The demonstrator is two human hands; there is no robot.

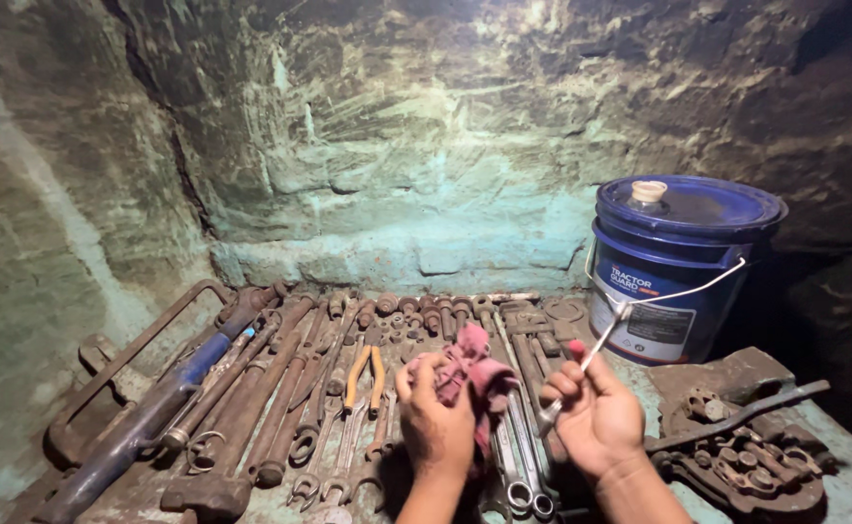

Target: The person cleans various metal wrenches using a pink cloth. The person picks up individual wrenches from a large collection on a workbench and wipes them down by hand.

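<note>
My left hand point(433, 417) is closed on a crumpled pink-red rag point(471, 369), held just above a spread of rusty tools. My right hand point(595, 412) grips a slim shiny metal tool point(593, 357), a wrench or rod, which points up and to the right toward the bucket. The two hands are close together, the rag next to the lower end of the tool. Under them lie several shiny combination wrenches point(515, 456).
A blue lidded bucket point(673, 262) with a wire handle stands at the right against the rough stone wall point(397, 146). Orange-handled pliers point(364, 374), rusty spanners and long bars point(154, 408) lie at left. Rusty machine parts point(736, 437) lie at right.
</note>
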